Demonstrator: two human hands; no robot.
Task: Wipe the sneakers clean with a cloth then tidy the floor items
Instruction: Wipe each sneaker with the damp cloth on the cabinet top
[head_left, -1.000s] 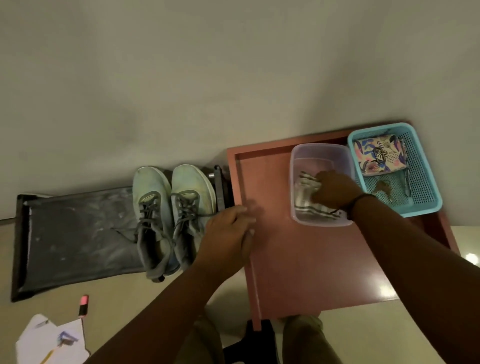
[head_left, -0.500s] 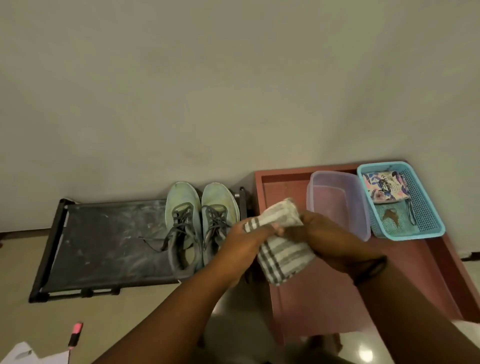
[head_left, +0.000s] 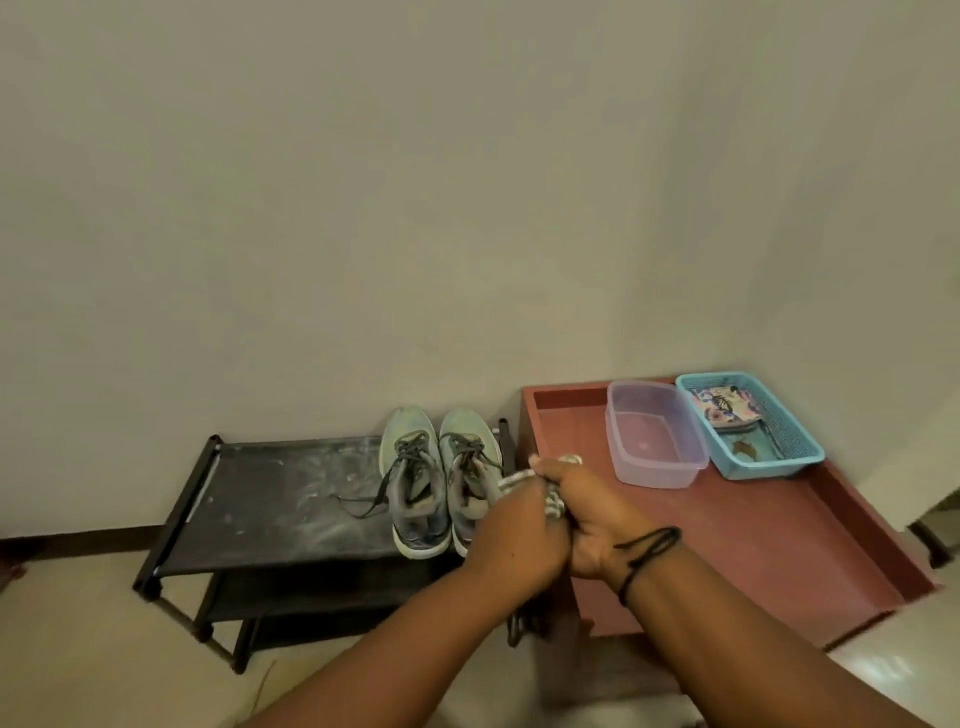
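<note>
Both sets of fingers curl tight around a bunched striped cloth (head_left: 556, 499), left hand (head_left: 519, 530) pressed against right hand (head_left: 597, 519), apparently wringing it. Just beyond them the sneakers (head_left: 441, 478) stand side by side on the black rack (head_left: 291, 499), beside the red table (head_left: 753, 530).

The sneakers (head_left: 436, 478) are a pale mint-green pair with grey laces and dark grey collars. They stand upright side by side, touching, on the right end of the top shelf of a black rack (head_left: 291, 499), toes toward the wall, heels at its front edge. A loose lace trails left over the dusty shelf. The cloth (head_left: 553, 501) is bunched between both hands, just right of the sneakers; only pale striped folds show.
</note>
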